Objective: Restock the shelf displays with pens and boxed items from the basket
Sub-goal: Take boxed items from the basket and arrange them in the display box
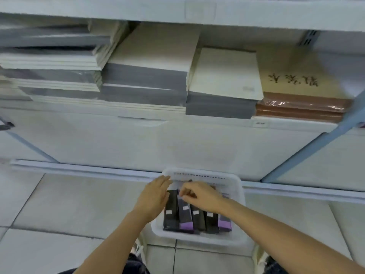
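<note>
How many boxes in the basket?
5 in the basket, left to right: first black box, purple-ended box, middle black box, fourth black box, last purple box. Left hand and right hand may hide more.

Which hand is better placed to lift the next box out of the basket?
Probably right: the right hand curls its fingers onto the purple box in the basket, seemingly pinching it. The left hand lies straight-fingered beside the black box.

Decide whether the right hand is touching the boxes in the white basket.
Touching. The head view shows the right hand, fingers curled, gripping the tops of the boxes in the basket.
</note>
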A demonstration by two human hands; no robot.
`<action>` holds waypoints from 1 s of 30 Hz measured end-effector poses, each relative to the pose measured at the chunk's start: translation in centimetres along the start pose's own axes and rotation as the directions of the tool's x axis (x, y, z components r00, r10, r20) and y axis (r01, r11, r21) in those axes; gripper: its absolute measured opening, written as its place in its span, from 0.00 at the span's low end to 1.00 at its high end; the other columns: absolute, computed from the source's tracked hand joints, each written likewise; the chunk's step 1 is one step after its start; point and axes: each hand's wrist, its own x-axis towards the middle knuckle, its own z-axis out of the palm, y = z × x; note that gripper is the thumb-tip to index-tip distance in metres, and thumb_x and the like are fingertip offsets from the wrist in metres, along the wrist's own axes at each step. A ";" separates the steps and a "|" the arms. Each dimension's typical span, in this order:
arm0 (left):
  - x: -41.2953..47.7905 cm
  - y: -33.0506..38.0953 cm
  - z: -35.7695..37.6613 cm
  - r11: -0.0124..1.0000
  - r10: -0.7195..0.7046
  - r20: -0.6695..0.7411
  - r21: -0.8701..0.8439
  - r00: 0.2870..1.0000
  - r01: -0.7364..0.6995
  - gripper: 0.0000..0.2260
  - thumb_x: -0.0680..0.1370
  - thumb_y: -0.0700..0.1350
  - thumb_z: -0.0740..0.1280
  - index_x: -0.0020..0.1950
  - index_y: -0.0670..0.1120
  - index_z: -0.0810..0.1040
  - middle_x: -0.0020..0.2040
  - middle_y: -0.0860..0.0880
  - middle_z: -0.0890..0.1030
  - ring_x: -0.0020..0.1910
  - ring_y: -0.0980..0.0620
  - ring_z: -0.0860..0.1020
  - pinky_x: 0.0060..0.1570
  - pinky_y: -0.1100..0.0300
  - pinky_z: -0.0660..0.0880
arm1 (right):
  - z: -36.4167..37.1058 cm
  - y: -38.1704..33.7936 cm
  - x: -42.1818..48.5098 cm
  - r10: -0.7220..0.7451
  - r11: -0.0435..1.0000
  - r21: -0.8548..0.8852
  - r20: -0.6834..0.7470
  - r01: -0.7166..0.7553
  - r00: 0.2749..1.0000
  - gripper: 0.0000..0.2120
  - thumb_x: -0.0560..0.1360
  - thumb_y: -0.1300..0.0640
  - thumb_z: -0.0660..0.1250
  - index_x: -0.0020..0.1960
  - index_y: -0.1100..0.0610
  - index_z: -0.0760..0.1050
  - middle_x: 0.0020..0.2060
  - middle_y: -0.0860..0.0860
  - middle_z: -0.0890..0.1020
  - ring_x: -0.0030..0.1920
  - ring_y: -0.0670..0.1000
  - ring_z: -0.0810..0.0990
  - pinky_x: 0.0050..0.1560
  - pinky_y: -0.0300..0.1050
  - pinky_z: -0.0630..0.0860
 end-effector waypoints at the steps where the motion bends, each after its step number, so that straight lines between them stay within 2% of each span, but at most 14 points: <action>1: -0.5 -1.1 1.4 0.998 -0.014 0.113 0.060 0.993 0.007 0.23 0.84 0.47 0.54 0.79 0.46 0.56 0.80 0.49 0.53 0.78 0.51 0.52 0.75 0.59 0.49 | 1.7 1.0 0.1 0.036 0.999 -0.003 0.098 -0.036 0.995 0.09 0.79 0.52 0.65 0.57 0.53 0.77 0.52 0.49 0.82 0.46 0.42 0.78 0.49 0.38 0.73; 3: -1.6 -2.8 3.5 0.990 -0.044 0.248 0.139 0.968 0.010 0.25 0.85 0.51 0.50 0.80 0.47 0.48 0.79 0.51 0.41 0.79 0.52 0.45 0.75 0.60 0.43 | 4.8 2.8 0.0 0.107 0.994 -0.033 0.277 -0.101 0.955 0.16 0.78 0.46 0.65 0.62 0.53 0.74 0.57 0.50 0.80 0.50 0.44 0.76 0.50 0.39 0.70; 5: -2.3 -3.6 4.7 0.985 -0.017 0.245 0.171 0.969 -0.025 0.25 0.85 0.51 0.50 0.79 0.46 0.49 0.78 0.51 0.38 0.79 0.51 0.43 0.75 0.60 0.43 | 7.2 4.3 -0.6 0.138 0.990 -0.081 0.391 -0.116 0.910 0.24 0.77 0.42 0.65 0.68 0.53 0.70 0.62 0.51 0.76 0.57 0.48 0.74 0.54 0.40 0.70; 7: -2.4 -3.7 5.1 0.988 0.043 0.112 0.140 0.993 -0.059 0.22 0.84 0.48 0.57 0.77 0.43 0.60 0.79 0.48 0.51 0.79 0.47 0.52 0.75 0.57 0.51 | 8.4 5.2 -0.9 0.115 0.990 -0.122 0.394 -0.072 0.912 0.25 0.75 0.42 0.67 0.67 0.53 0.71 0.59 0.51 0.75 0.58 0.50 0.73 0.55 0.41 0.69; 10: -1.7 -3.0 5.0 0.996 0.035 0.036 0.084 0.999 -0.038 0.16 0.82 0.46 0.60 0.69 0.43 0.74 0.75 0.46 0.66 0.76 0.45 0.61 0.74 0.53 0.58 | 8.2 5.7 -0.8 0.102 0.995 -0.023 0.346 -0.100 0.933 0.19 0.72 0.44 0.72 0.58 0.52 0.74 0.48 0.45 0.72 0.46 0.43 0.71 0.43 0.35 0.67; 12: -1.1 -2.6 4.9 0.996 0.051 0.013 0.077 0.999 -0.052 0.14 0.82 0.46 0.60 0.63 0.44 0.79 0.67 0.45 0.76 0.71 0.44 0.67 0.71 0.51 0.65 | 7.8 6.0 -0.9 0.075 0.995 0.038 0.361 -0.095 0.929 0.17 0.72 0.47 0.73 0.57 0.51 0.75 0.47 0.42 0.71 0.44 0.40 0.70 0.42 0.32 0.66; 14: -0.8 -1.7 4.6 0.994 0.105 0.016 0.028 0.994 -0.106 0.16 0.82 0.50 0.58 0.57 0.45 0.82 0.56 0.48 0.81 0.62 0.46 0.73 0.63 0.51 0.70 | 7.4 6.4 -1.1 0.050 0.988 0.114 0.379 -0.100 0.924 0.16 0.74 0.50 0.72 0.59 0.52 0.77 0.49 0.43 0.73 0.48 0.42 0.73 0.47 0.32 0.71; 17: -0.3 -0.2 4.6 0.975 0.095 0.269 -0.219 0.958 -0.035 0.22 0.80 0.60 0.54 0.55 0.48 0.81 0.49 0.51 0.82 0.50 0.53 0.77 0.51 0.57 0.74 | 5.9 6.8 -1.0 0.026 0.976 0.198 0.314 -0.092 0.949 0.11 0.77 0.54 0.67 0.59 0.52 0.79 0.48 0.42 0.78 0.48 0.40 0.77 0.50 0.35 0.73; 18: 0.0 0.4 4.9 0.963 0.079 0.365 -0.270 0.928 0.025 0.20 0.79 0.61 0.57 0.55 0.49 0.80 0.47 0.52 0.82 0.46 0.54 0.78 0.48 0.58 0.74 | 5.1 6.9 -0.8 0.016 0.975 0.210 0.273 -0.076 0.962 0.10 0.77 0.54 0.67 0.58 0.50 0.80 0.45 0.40 0.78 0.45 0.37 0.76 0.49 0.33 0.71; 20: 0.5 1.1 5.6 0.937 0.062 0.430 -0.335 0.901 0.095 0.09 0.78 0.55 0.65 0.50 0.50 0.78 0.41 0.53 0.81 0.40 0.54 0.79 0.41 0.60 0.74 | 3.7 7.1 -0.2 -0.003 0.972 0.230 0.212 -0.047 0.977 0.10 0.76 0.54 0.68 0.56 0.44 0.80 0.44 0.40 0.78 0.44 0.38 0.76 0.47 0.30 0.70; 22: 0.8 1.4 5.8 0.859 0.000 0.415 -0.466 0.910 0.212 0.04 0.79 0.47 0.67 0.45 0.50 0.78 0.36 0.54 0.81 0.35 0.57 0.80 0.39 0.63 0.75 | 2.6 7.5 0.3 0.032 0.950 0.305 0.130 -0.071 0.991 0.10 0.75 0.51 0.70 0.55 0.43 0.79 0.46 0.39 0.80 0.48 0.37 0.78 0.50 0.30 0.71; 25: 0.8 0.8 5.0 0.591 -0.119 0.411 -0.702 0.904 0.398 0.04 0.80 0.40 0.64 0.51 0.47 0.78 0.41 0.47 0.85 0.37 0.54 0.82 0.40 0.61 0.79 | 2.3 8.4 0.9 0.251 0.867 0.473 -0.144 -0.156 0.957 0.10 0.78 0.49 0.66 0.58 0.45 0.75 0.49 0.40 0.81 0.51 0.39 0.78 0.54 0.38 0.75; 27: 0.8 0.1 4.1 0.417 -0.195 0.411 -0.787 0.890 0.455 0.07 0.81 0.38 0.64 0.58 0.43 0.77 0.48 0.44 0.85 0.42 0.52 0.84 0.41 0.62 0.79 | 2.6 9.1 1.2 0.312 0.903 0.371 -0.212 -0.219 0.926 0.13 0.80 0.52 0.64 0.63 0.50 0.73 0.54 0.46 0.80 0.54 0.43 0.77 0.59 0.44 0.76; 30: 0.7 -0.6 3.4 0.338 -0.227 0.461 -0.789 0.858 0.514 0.10 0.81 0.37 0.64 0.61 0.42 0.75 0.52 0.46 0.85 0.50 0.52 0.84 0.42 0.65 0.78 | 4.6 9.7 1.6 0.255 0.967 0.014 -0.069 -0.255 0.964 0.24 0.77 0.50 0.67 0.71 0.52 0.67 0.66 0.51 0.73 0.67 0.50 0.69 0.66 0.47 0.69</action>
